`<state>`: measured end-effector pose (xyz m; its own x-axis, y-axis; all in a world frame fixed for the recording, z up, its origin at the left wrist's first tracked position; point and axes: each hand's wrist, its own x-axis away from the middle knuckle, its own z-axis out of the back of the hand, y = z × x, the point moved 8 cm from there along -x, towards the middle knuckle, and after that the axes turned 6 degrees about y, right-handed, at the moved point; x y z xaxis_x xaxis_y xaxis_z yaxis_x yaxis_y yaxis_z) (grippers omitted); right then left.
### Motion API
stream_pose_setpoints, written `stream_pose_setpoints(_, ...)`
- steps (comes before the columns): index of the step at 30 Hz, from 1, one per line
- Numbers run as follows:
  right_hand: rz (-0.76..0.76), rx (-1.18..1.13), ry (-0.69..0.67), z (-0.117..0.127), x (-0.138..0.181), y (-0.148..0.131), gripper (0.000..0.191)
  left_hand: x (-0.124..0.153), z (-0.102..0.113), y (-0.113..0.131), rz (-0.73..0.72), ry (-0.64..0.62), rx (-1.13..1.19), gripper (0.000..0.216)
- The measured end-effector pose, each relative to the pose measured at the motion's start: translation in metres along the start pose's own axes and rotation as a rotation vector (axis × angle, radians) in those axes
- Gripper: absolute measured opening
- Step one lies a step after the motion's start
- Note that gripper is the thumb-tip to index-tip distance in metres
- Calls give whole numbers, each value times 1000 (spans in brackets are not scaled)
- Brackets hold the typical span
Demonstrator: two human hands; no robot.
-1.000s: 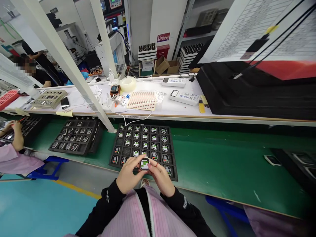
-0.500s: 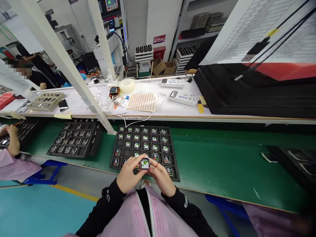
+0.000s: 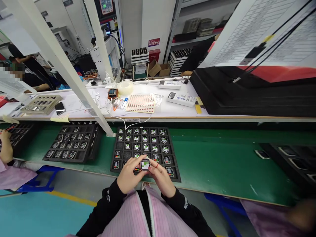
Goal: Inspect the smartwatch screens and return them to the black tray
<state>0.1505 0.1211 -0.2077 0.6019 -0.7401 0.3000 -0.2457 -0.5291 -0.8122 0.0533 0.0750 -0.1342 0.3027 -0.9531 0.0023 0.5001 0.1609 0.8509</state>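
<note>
A square smartwatch (image 3: 145, 164) with a lit green-and-white screen is held over the near edge of a black foam tray (image 3: 126, 154). My left hand (image 3: 129, 175) grips its left side, fingers closed around the case. On the other side, my right hand (image 3: 161, 177) holds the watch too, its thumb at the lower right corner of the screen. The tray lies on the green bench and carries rows of similar watches, most with lit screens. My hands hide part of its nearest rows.
More trays of watches (image 3: 70, 141) stand to the left, and another black tray (image 3: 293, 161) is at the right. A white shelf behind bears a sticker sheet (image 3: 140, 103), a tape roll (image 3: 125, 87) and white boxes (image 3: 181, 99). A slanted white post (image 3: 74, 75) rises at left. Co-workers sit on both sides.
The camera view has shifted slightly. Both my hands keep the same hold on the watch. At far right, a co-worker's blurred hand shows more plainly.
</note>
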Motion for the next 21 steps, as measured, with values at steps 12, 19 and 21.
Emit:
stream_pose_setpoints(12, 18, 26, 41, -4, -6, -2, 51, -7, 6, -8, -27, -18, 2, 57)
stream_pose_setpoints(19, 29, 21, 54, -4, -12, 1, 45, -11, 8, -12, -28, -24, 1, 58)
stream_pose_setpoints(21, 26, 26, 47, -6, -13, 1, 47, -12, 9, -12, -34, -20, -5, 58)
